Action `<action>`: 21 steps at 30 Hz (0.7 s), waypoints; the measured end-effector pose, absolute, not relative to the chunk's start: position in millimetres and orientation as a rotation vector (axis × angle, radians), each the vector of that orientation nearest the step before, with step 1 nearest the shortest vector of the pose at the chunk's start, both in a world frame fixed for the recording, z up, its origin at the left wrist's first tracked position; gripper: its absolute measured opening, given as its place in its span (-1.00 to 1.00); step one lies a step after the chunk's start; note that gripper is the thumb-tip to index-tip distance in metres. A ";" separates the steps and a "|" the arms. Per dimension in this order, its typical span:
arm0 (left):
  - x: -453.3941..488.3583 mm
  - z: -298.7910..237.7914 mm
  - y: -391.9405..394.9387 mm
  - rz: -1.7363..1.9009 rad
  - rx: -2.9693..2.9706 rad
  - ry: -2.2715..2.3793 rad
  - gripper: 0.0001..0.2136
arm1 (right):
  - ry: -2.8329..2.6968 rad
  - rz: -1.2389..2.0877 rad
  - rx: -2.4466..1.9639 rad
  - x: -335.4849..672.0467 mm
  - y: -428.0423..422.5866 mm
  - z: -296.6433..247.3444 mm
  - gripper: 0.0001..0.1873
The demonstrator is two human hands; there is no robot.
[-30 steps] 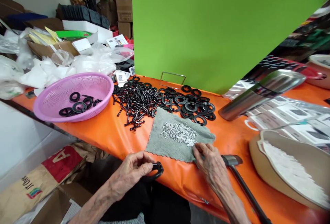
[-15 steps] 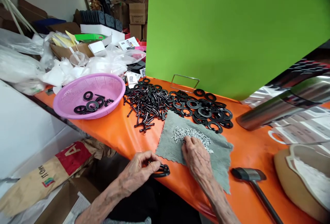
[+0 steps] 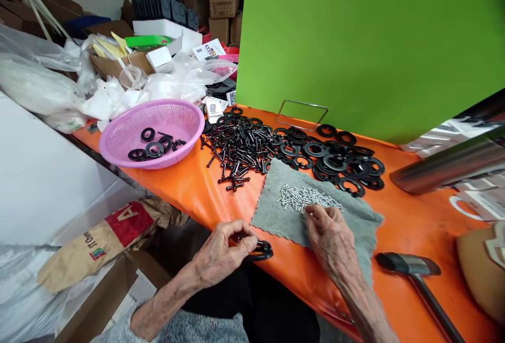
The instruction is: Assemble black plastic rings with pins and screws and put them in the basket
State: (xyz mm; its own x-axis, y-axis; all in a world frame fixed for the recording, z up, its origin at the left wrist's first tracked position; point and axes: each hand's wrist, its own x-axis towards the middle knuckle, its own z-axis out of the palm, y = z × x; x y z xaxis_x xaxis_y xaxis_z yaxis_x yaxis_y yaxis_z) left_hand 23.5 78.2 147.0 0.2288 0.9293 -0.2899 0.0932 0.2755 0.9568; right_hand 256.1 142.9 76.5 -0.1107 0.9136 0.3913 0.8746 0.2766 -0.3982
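My left hand (image 3: 223, 251) is closed round a black plastic ring (image 3: 261, 251) at the near edge of the orange table (image 3: 189, 188). My right hand (image 3: 329, 235) rests on a grey cloth (image 3: 284, 211), fingers curled down at a small heap of silver screws (image 3: 302, 198); whether it holds one is hidden. Beyond the cloth lie a pile of black pins (image 3: 236, 148) and a spread of black rings (image 3: 335, 156).
A pink basket (image 3: 153, 132) with a few black rings stands at the left. A hammer (image 3: 414, 272) lies right of the cloth. A steel bottle (image 3: 450, 164) lies at the right, a green board (image 3: 355, 43) stands behind, and bags and boxes clutter the far left.
My right hand has moved from the cloth's right corner up onto the cloth to the screws. The left hand still holds the ring. The view has shifted left.
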 end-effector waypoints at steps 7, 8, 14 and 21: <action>26.6 148.3 75.6 0.774 1.210 1.273 -0.79 | -1.920 0.243 -1.560 258.3 132.8 85.0 -0.83; 26.9 148.3 75.2 0.772 1.204 1.274 -0.79 | -1.906 0.266 -1.563 258.3 130.7 85.6 -0.81; 28.5 146.3 75.2 0.790 1.147 1.249 -0.79 | -1.739 0.541 -1.561 241.9 100.1 108.0 -0.76; 33.5 148.5 75.8 0.795 1.218 1.292 -0.80 | -1.205 1.252 -1.348 199.2 53.1 137.8 -0.76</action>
State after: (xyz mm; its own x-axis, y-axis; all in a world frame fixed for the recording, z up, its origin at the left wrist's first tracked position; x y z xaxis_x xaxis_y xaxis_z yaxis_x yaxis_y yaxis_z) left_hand 33.5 75.8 148.5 0.1691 0.9482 -0.2688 0.1875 0.2368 0.9533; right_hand 199.2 53.1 137.8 0.0085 0.9939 -0.1104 0.0727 -0.1107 -0.9912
